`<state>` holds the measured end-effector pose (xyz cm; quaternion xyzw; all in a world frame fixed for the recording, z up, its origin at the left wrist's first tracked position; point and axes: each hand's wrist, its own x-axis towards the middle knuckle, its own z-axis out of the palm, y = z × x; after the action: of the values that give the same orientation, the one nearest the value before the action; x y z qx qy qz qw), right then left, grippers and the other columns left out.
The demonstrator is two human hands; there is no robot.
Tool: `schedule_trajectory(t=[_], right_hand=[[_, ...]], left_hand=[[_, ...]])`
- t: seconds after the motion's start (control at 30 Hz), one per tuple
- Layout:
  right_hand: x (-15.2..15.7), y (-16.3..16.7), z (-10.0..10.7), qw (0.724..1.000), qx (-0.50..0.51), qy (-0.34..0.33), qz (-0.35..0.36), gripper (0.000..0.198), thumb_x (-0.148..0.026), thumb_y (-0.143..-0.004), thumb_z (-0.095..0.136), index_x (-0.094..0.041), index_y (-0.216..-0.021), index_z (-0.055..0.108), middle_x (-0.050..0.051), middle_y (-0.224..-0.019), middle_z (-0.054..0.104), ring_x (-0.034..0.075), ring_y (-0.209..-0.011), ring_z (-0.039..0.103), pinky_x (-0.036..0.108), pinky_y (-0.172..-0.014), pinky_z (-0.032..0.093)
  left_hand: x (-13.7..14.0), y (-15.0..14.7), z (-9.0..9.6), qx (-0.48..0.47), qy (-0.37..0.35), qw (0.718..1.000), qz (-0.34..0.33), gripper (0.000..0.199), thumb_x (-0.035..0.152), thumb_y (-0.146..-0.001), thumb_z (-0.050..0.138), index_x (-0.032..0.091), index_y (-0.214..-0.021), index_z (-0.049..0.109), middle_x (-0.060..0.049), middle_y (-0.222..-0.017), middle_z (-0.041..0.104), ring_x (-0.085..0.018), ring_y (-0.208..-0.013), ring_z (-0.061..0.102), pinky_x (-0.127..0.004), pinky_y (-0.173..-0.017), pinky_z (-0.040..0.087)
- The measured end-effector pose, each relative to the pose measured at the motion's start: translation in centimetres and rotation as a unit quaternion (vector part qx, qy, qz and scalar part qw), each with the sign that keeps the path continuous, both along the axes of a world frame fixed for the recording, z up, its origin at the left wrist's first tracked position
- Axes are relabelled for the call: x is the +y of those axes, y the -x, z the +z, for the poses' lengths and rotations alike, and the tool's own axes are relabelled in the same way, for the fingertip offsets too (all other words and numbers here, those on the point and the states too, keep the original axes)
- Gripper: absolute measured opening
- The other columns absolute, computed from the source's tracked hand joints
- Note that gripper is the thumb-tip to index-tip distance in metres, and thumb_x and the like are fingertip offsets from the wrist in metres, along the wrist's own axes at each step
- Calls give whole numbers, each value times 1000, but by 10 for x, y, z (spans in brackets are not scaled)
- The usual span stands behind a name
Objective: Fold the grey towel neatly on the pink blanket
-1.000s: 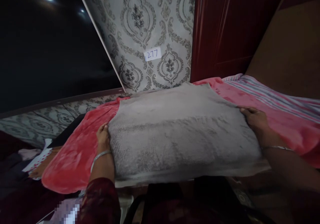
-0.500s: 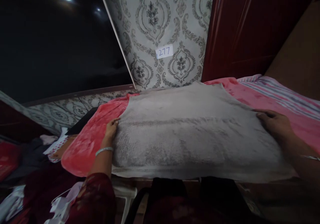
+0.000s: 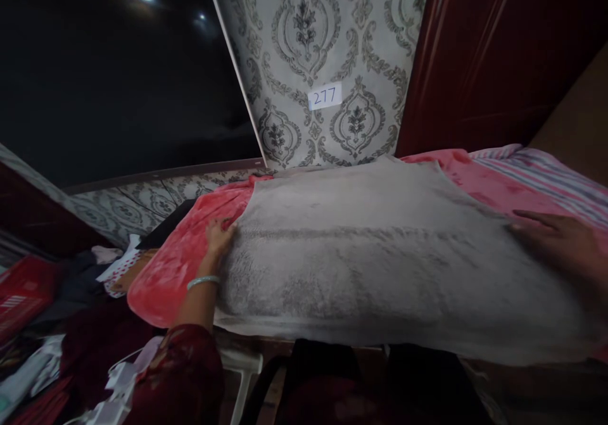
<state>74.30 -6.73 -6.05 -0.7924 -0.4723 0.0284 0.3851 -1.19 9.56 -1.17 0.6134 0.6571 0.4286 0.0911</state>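
Note:
A grey plush cloth (image 3: 351,241) with curved side edges lies spread flat in front of me, a crosswise crease along its middle. My left hand (image 3: 220,236) rests at its left edge, thumb and fingers slightly apart and not gripping the fabric. Over the right edge, my right hand (image 3: 555,235) is blurred, its fingers stretched out and nothing visibly held. Under the grey cloth is a pink-red plush blanket (image 3: 166,273), showing on the left and at the back right.
A large dark screen (image 3: 118,83) stands at the back left, beside a patterned wall with a paper label (image 3: 325,96). Striped fabric (image 3: 560,175) lies at the right. Low on the left are a red box (image 3: 23,292), clothes and a white power strip (image 3: 118,387).
My left hand has loosened from the cloth's edge and its fingers have parted. My right hand has let go and moved right. The view has shifted slightly left.

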Motion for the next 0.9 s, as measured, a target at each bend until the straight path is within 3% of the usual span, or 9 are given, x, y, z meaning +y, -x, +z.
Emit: schedule_trajectory(t=[0.1, 0.17, 0.23, 0.4, 0.57, 0.73, 0.9], right_hand=[[15, 15, -4, 982, -134, -24, 133, 51, -56, -70, 63, -23, -107, 75, 13, -125, 67, 36, -127, 55, 53, -112, 38], [23, 31, -6, 966, -175, -18, 190, 47, -52, -76, 63, -22, -109, 76, 14, -129, 66, 34, -127, 55, 50, -112, 38], [30, 46, -7, 954, -200, -16, 225, 43, -46, -81, 62, -20, -112, 76, 14, -129, 66, 32, -125, 57, 48, -110, 41], [35, 63, -8, 940, -235, -29, 246, 30, -35, -87, 59, -22, -106, 77, 11, -118, 71, 28, -113, 63, 46, -102, 47], [34, 69, -5, 938, -261, -19, 229, 23, -22, -89, 54, -20, -97, 75, 10, -103, 74, 25, -99, 65, 40, -92, 49], [35, 82, 0, 941, -289, 17, 173, 24, -15, -90, 50, -15, -94, 73, 14, -97, 73, 25, -96, 64, 37, -88, 47], [35, 85, 0, 955, -270, 5, 122, 26, -15, -92, 47, -15, -100, 72, 15, -98, 73, 26, -94, 66, 38, -88, 48]], left_hand=[[-3, -19, 5, 132, -19, 985, -110, 37, 44, -72, 75, 22, -102, 77, -12, -118, 69, -31, -121, 56, -45, -110, 40], [-5, -35, 3, 198, -9, 961, -191, 37, 45, -75, 71, 22, -104, 76, -11, -119, 70, -30, -119, 58, -45, -109, 41], [-5, -47, -3, 243, -6, 943, -226, 35, 44, -80, 65, 22, -105, 76, -12, -118, 71, -30, -117, 60, -45, -108, 43], [5, -53, -16, 301, -35, 927, -223, 30, 39, -84, 56, 22, -100, 74, -13, -110, 72, -32, -110, 62, -46, -100, 47], [17, -56, -16, 330, -54, 916, -221, 21, 32, -83, 49, 23, -81, 67, -13, -90, 69, -31, -93, 63, -44, -89, 50], [14, -64, -14, 323, -75, 928, -172, 15, 31, -82, 47, 24, -76, 59, -14, -88, 68, -32, -91, 63, -45, -87, 50], [6, -65, -13, 285, -100, 945, -124, 13, 32, -83, 45, 25, -79, 55, -14, -88, 68, -32, -92, 64, -44, -90, 51]])
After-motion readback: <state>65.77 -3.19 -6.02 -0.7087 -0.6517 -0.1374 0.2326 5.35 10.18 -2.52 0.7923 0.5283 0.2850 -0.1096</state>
